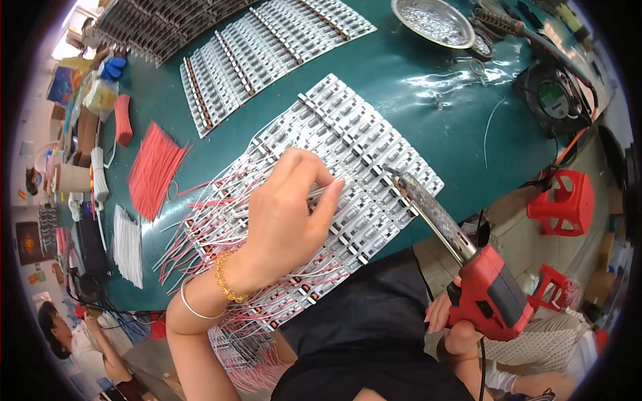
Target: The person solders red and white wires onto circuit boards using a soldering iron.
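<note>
My left hand (287,207) is over the panel of small grey-white parts (374,140), thumb and forefinger bent together in a pinch. Whatever lies between those fingertips is too small to make out. Red and white wires (200,227) run out from the panel's rows beneath my left wrist and past its left edge. In my right hand (451,317) is a red and black soldering gun (491,287), gripped by its handle. Its long metal barrel slants up and left, with the tip over the right part of the panel, near a dark-edged row.
Beyond lie another panel (267,53), a metal dish (435,23) of silvery bits and a small black fan (552,97). Bundles of red wires (157,170) and white wires (127,247) rest at left. A red stool (565,204) stands on the floor; other people sit nearby.
</note>
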Action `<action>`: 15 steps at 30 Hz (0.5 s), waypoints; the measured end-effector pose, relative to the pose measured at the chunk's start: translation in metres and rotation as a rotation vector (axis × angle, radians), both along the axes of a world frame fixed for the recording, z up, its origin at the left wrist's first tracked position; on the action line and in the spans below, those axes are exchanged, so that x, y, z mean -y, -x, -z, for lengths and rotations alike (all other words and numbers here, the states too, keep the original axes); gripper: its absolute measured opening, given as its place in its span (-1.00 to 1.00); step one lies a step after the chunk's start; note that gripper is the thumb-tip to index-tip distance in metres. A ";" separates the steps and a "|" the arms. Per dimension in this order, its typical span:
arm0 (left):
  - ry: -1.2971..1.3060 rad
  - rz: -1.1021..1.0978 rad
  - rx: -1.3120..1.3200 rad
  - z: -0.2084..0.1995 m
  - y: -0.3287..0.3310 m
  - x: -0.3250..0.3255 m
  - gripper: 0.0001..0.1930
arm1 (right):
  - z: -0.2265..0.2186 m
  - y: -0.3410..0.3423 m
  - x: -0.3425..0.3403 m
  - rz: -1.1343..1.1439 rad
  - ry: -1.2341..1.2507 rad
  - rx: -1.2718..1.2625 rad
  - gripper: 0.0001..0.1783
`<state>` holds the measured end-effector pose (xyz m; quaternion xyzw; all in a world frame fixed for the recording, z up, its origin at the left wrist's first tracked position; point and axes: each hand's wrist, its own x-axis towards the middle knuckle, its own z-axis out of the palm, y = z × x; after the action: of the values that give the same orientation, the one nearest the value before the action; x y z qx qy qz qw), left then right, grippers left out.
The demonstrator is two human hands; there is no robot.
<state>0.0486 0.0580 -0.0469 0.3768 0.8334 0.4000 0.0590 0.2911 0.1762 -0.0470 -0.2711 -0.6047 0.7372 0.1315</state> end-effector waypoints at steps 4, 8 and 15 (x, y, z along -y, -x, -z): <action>-0.049 0.011 -0.030 0.005 -0.006 -0.007 -0.88 | 0.016 -0.023 -0.003 0.153 0.073 -0.019 0.03; -0.056 0.027 -0.049 0.009 -0.008 -0.012 -0.88 | 0.012 -0.021 -0.008 0.113 0.033 0.017 0.01; -0.058 0.042 -0.149 0.014 -0.007 -0.013 -0.87 | 0.020 -0.022 -0.008 0.133 -0.001 0.058 -0.09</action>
<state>0.0558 0.0713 -0.0610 0.4245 0.8155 0.3934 -0.0055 0.3130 0.1844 -0.0666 -0.3318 -0.5895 0.7183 0.1628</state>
